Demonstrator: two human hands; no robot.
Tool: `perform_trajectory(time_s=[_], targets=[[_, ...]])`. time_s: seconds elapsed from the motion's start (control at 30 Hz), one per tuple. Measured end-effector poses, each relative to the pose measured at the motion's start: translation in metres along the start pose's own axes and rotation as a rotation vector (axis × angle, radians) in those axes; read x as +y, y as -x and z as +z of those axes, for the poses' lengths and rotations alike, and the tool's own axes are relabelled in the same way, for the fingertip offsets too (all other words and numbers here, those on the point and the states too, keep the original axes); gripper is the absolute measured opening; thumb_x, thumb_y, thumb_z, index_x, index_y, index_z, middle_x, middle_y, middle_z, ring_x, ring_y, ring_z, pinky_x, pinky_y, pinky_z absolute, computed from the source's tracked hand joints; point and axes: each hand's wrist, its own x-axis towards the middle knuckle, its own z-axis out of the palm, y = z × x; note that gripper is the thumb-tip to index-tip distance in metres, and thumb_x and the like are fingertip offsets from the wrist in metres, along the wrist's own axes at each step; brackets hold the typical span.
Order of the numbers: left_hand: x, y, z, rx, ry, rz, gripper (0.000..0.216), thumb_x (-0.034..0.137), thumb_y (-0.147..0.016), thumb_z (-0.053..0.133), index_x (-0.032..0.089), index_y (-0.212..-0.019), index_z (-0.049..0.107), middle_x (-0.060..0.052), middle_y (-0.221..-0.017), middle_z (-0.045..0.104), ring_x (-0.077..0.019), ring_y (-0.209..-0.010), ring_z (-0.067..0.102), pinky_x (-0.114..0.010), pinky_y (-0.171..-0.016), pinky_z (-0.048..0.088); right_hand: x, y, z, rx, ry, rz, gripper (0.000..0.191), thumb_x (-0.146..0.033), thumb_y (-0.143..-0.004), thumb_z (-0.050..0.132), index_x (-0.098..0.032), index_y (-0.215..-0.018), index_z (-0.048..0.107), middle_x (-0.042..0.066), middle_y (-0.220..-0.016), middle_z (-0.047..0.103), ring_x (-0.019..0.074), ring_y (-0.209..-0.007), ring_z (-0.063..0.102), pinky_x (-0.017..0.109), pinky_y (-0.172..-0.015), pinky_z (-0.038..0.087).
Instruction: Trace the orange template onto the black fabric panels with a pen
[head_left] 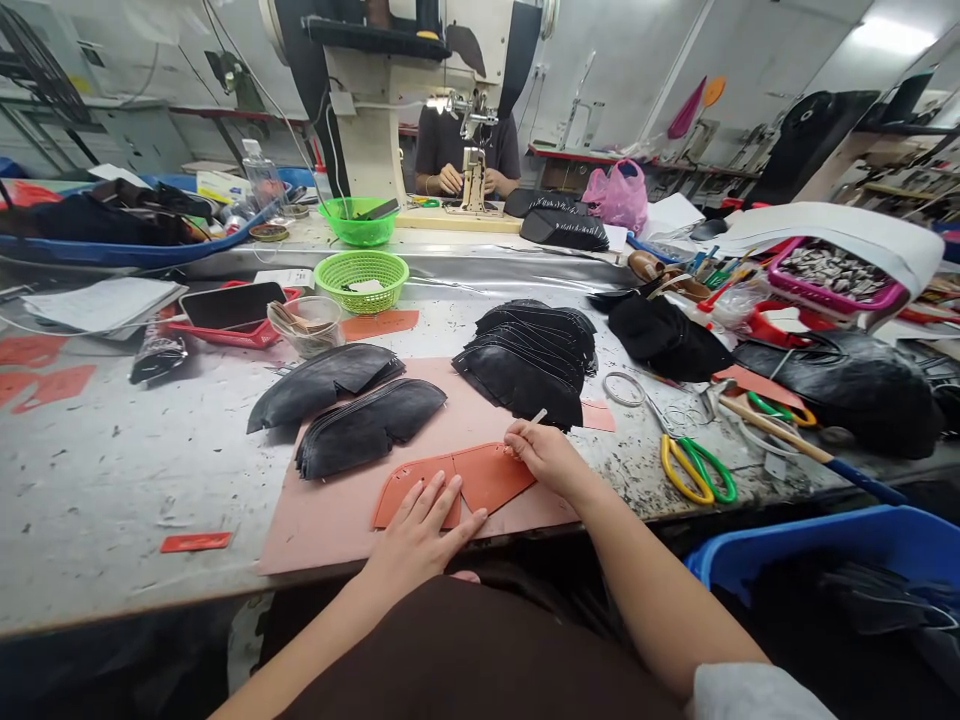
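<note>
My left hand lies spread and flat on an orange curved template, which rests on a pinkish board at the table's front edge. In my right hand a slim whitish pen is pinched, its upper end poking out above the fingers. That hand is at the template's upper right edge, and its tip is hidden by my fingers. Beyond the template are two piles of curved black leather pieces. A larger fanned stack of black leather pieces sits behind my right hand.
Scissors with yellow and green handles lie right of my right arm. A blue bin stands below at right. Green baskets, a phone and a plastic cup are farther back. Across the table, a person sits behind a sewing machine.
</note>
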Motion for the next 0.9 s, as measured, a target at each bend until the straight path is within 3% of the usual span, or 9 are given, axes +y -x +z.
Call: perform_trajectory(time_s=[0.13, 0.27, 0.37, 0.47, 0.57, 0.67, 0.9], targets=[[0.000, -0.001, -0.001, 0.024, -0.012, 0.016, 0.069, 0.071, -0.078, 0.041, 0.036, -0.136, 0.033, -0.013, -0.138, 0.039, -0.0349, -0.127, 0.032, -0.046, -0.100, 0.026, -0.002, -0.004, 0.002, 0.045, -0.018, 0.043, 0.019, -0.028, -0.087, 0.040, -0.020, -0.076, 0.053, 0.001, -0.066, 0.061, 0.0156, -0.062, 0.058, 0.024, -0.059, 0.041], [0.001, -0.002, -0.004, -0.012, 0.005, 0.002, 0.068, 0.071, -0.077, 0.042, 0.036, -0.135, 0.035, -0.013, -0.138, 0.039, -0.0355, -0.127, 0.032, -0.047, -0.100, 0.026, -0.004, -0.008, 0.000, -0.055, -0.016, 0.072, 0.019, -0.028, -0.087, 0.042, -0.021, -0.074, 0.054, 0.001, -0.067, 0.064, 0.0158, -0.064, 0.059, 0.024, -0.061, 0.041], [0.003, -0.002, -0.007, -0.064, 0.014, -0.006, 0.067, 0.070, -0.079, 0.040, 0.035, -0.135, 0.035, -0.014, -0.138, 0.039, -0.0359, -0.127, 0.031, -0.047, -0.100, 0.027, -0.011, -0.013, 0.003, -0.035, 0.022, 0.105, 0.018, -0.026, -0.087, 0.042, -0.020, -0.075, 0.054, 0.001, -0.065, 0.062, 0.0163, -0.063, 0.058, 0.025, -0.061, 0.040], [0.005, -0.003, -0.011, -0.102, 0.028, -0.006, 0.068, 0.071, -0.079, 0.039, 0.034, -0.136, 0.035, -0.015, -0.138, 0.037, -0.0368, -0.128, 0.030, -0.049, -0.100, 0.027, -0.032, -0.019, 0.020, -0.019, -0.010, 0.015, 0.018, -0.024, -0.088, 0.042, -0.019, -0.077, 0.056, 0.002, -0.066, 0.061, 0.0159, -0.062, 0.057, 0.025, -0.061, 0.040], [0.006, -0.003, -0.012, -0.090, 0.042, -0.003, 0.070, 0.071, -0.077, 0.043, 0.033, -0.136, 0.036, -0.014, -0.139, 0.036, -0.0374, -0.128, 0.027, -0.051, -0.101, 0.024, -0.059, -0.025, 0.045, -0.177, -0.126, -0.103, 0.017, -0.023, -0.088, 0.043, -0.018, -0.080, 0.058, 0.002, -0.074, 0.064, 0.0147, -0.068, 0.059, 0.022, -0.062, 0.041], [0.007, -0.004, -0.011, -0.039, 0.038, -0.001, 0.070, 0.069, -0.078, 0.046, 0.031, -0.136, 0.037, -0.014, -0.135, 0.040, -0.0366, -0.125, 0.030, -0.054, -0.103, 0.020, -0.077, -0.031, 0.065, -0.273, -0.068, -0.146, 0.017, -0.022, -0.089, 0.045, -0.019, -0.082, 0.060, 0.003, -0.078, 0.066, 0.0152, -0.072, 0.060, 0.023, -0.064, 0.040], [0.010, -0.004, -0.012, 0.054, 0.016, 0.006, 0.061, 0.068, -0.082, 0.036, 0.032, -0.130, 0.044, -0.013, -0.127, 0.046, -0.0326, -0.120, 0.036, -0.053, -0.103, 0.019, -0.077, -0.035, 0.069, -0.311, -0.004, -0.176, 0.018, -0.023, -0.090, 0.045, -0.019, -0.080, 0.059, 0.002, -0.073, 0.063, 0.0143, -0.069, 0.058, 0.022, -0.063, 0.040]])
